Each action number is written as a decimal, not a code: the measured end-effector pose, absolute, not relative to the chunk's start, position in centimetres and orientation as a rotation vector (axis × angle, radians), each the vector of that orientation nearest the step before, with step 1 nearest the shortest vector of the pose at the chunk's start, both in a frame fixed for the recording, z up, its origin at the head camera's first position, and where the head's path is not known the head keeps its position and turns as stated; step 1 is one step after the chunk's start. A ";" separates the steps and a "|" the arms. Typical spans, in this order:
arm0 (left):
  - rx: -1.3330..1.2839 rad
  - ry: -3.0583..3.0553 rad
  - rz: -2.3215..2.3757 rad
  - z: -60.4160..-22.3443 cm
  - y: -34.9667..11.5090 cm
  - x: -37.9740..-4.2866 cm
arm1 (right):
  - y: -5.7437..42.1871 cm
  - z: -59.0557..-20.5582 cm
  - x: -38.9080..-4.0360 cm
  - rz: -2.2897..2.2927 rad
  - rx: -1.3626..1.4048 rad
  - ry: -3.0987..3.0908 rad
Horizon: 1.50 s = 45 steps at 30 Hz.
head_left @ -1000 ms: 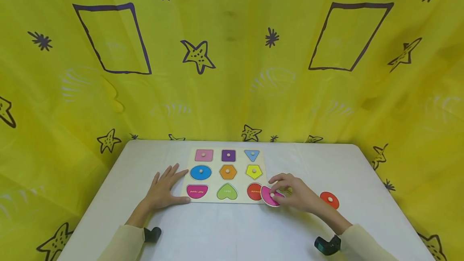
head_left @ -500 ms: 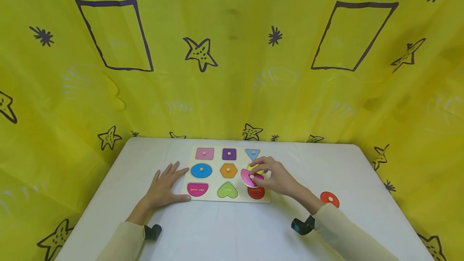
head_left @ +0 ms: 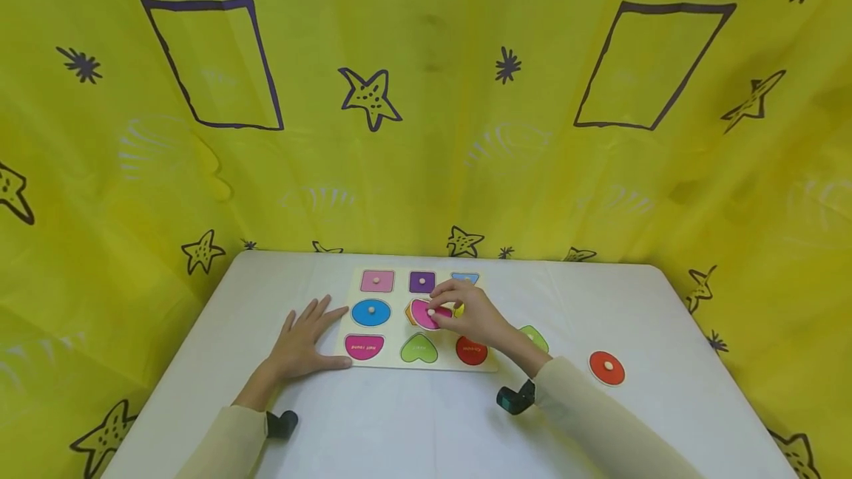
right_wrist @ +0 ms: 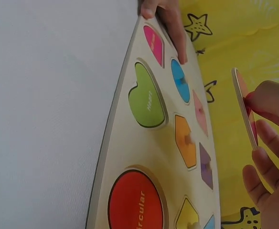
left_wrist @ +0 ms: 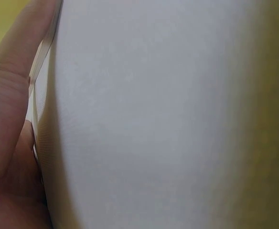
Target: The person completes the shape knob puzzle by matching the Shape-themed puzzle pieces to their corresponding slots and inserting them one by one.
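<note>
Head view, right hand (head_left: 472,310) pinching pink half-round piece (head_left: 420,311), moved toward nine o'clock, now over mid puzzle board (head_left: 393,335), six pieces (head_left: 370,313) seated, labelled recesses (head_left: 419,352) at four, six, eight, left hand (head_left: 302,346) spread at nine, left wrist view, left hand at nine, right wrist view, pink half-round piece clear of puzzle board.

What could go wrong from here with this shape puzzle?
The right hand pinches the magenta half-round piece by its small knob above the puzzle board; it might slip. The piece could reach the half-round slot turned wrong and not seat. The green heart piece lies near the right forearm and might get nudged.
</note>
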<state>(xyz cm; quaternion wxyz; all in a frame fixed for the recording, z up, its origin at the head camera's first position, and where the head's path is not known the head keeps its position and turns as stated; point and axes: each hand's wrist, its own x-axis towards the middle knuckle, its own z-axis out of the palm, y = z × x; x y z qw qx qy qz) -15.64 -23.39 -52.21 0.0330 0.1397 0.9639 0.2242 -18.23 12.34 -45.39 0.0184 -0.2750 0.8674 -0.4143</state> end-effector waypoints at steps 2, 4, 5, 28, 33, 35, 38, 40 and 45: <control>0.429 2.965 0.691 -52.2 -23.4 -15.6 | 11.8 -45.6 -18.4 -1.291 -0.836 2.689; 0.425 2.962 0.695 -52.2 -23.4 -15.6 | 11.3 -45.8 -18.6 -1.288 -0.830 2.688; 0.423 2.962 0.694 -52.2 -23.4 -15.7 | 11.0 -46.0 -18.7 -1.294 -0.832 2.680; 0.438 2.951 0.676 -52.4 -23.6 -15.7 | 3.3 -48.8 -19.0 -1.309 -0.894 2.560; 0.453 2.967 0.686 -52.5 -23.6 -15.8 | 2.3 -49.6 -18.5 -1.320 -0.846 2.573; 0.456 2.966 0.691 -52.5 -23.6 -15.9 | 2.0 -50.0 -18.4 -1.306 -0.825 2.596; 0.453 2.964 0.695 -52.5 -23.5 -16.0 | 1.6 -50.6 -18.3 -1.297 -0.810 2.623; 0.453 2.967 0.691 -52.5 -23.5 -16.0 | 1.3 -50.9 -18.3 -1.283 -0.805 2.640; 0.452 2.971 0.679 -52.6 -23.6 -16.0 | 0.7 -51.5 -18.1 -1.216 -0.847 2.690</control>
